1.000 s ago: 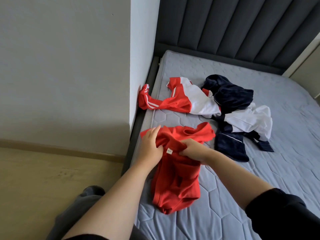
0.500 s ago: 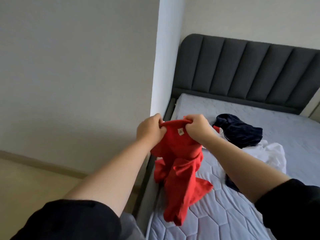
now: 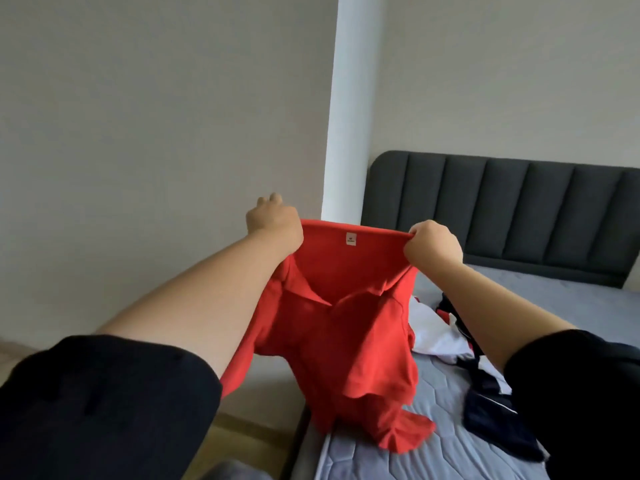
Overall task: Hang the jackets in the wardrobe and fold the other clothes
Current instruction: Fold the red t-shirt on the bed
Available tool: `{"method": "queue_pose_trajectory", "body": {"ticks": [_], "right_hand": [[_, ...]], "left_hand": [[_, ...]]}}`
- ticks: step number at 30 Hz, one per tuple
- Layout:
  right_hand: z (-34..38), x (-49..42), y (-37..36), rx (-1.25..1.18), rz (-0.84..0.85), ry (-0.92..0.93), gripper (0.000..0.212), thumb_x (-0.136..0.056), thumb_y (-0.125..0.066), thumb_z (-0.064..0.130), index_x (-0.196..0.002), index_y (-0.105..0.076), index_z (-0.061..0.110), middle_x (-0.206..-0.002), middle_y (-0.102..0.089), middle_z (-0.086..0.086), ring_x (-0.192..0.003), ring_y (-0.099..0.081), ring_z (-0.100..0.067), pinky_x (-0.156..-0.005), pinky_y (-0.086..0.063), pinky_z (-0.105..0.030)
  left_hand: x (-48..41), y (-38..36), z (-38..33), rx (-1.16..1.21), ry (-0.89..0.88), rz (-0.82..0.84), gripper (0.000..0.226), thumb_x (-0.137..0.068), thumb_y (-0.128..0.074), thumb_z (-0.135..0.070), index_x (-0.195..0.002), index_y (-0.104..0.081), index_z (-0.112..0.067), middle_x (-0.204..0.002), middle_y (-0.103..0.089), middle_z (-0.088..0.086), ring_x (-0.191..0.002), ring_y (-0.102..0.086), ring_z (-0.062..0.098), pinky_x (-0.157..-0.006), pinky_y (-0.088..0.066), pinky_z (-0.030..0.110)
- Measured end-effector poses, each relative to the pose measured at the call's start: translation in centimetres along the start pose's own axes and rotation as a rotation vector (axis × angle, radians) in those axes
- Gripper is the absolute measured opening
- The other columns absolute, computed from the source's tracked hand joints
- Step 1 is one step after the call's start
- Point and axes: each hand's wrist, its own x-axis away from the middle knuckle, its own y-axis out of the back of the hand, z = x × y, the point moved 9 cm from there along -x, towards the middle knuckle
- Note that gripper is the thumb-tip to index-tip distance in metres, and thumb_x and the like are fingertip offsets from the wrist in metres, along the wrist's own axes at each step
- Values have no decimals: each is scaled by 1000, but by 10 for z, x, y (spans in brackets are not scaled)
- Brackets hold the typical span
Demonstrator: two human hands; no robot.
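The red shirt (image 3: 346,323), bunched on the bed (image 3: 398,455) a second ago, now hangs spread above its edge. The left hand (image 3: 273,225) and right hand (image 3: 433,244) grip the neckline with curled fingers, so it is probably ready for folding.

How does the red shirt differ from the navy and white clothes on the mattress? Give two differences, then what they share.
1. The red shirt is one plain colour; the navy and white clothes mix dark and white.
2. The red shirt is gripped at its top edge by the left hand and right hand and hangs spread out; the navy and white clothes lie crumpled on the mattress, untouched.
Shared: neither is folded yet.
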Motion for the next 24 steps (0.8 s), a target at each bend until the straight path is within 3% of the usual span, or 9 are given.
{"method": "queue_pose_trajectory", "body": {"ticks": [3,6,8,12,15,20,24], "right_hand": [[-26,2,22,56,10,-104,15,-74,-44,7,-74,-58,10,-67,-52,-3,-60,-48,-23,-59,-37,-26],[-48,12,43,9,8,-217,11,-77,-42,14,-69,-48,13,-68,-49,-1,-70,-50,-26,-65,-38,-29],[-60,19,61,-42,-18,-268,12,-76,-41,16,-66,-48,12,-67,-49,-1,-69,-50,-25,-64,-37,-29],[-73,33,114,-127,-183,-269,12,-72,-41,16,-67,-50,10,-68,-50,-2,-66,-48,-25,-63,-36,-29],[-81,44,167,-267,-404,-219,14,-72,-42,15,-69,-54,9,-73,-54,-5,-71,-50,-29,-62,-35,-29],[-92,65,242,-551,-665,-243,16,-72,-43,17,-57,-43,12,-65,-50,-4,-69,-48,-30,-62,-35,-31],[-100,68,271,-638,-772,-257,21,-75,-43,19,-56,-35,15,-61,-42,0,-69,-45,-27,-64,-31,-32]], "left_hand": [[10,11,7,159,130,96,29,-85,-44,-16,-107,-62,-16,-117,-59,6,-110,-57,26,-74,-38,29],[26,8,2,531,244,240,22,-83,-40,-12,-69,-55,-4,-61,-65,10,-64,-64,24,-59,-44,22],[38,12,-7,745,308,292,27,-87,-36,-10,-65,-49,-1,-34,-52,8,-40,-56,20,-43,-40,18],[53,42,-25,1037,337,203,24,-88,-36,-9,-69,-48,0,-31,-50,9,-40,-59,23,-39,-41,21],[58,76,-37,1185,351,122,29,-90,-36,-16,-68,-47,-2,-36,-54,11,-29,-55,21,-33,-38,18],[66,133,-54,1434,420,54,38,-94,-35,-24,-71,-52,1,-36,-55,13,-34,-58,24,-34,-40,21],[69,163,-56,1626,442,-109,22,-88,-44,-21,-78,-54,-5,-54,-58,11,-38,-59,24,-39,-50,27]]}}
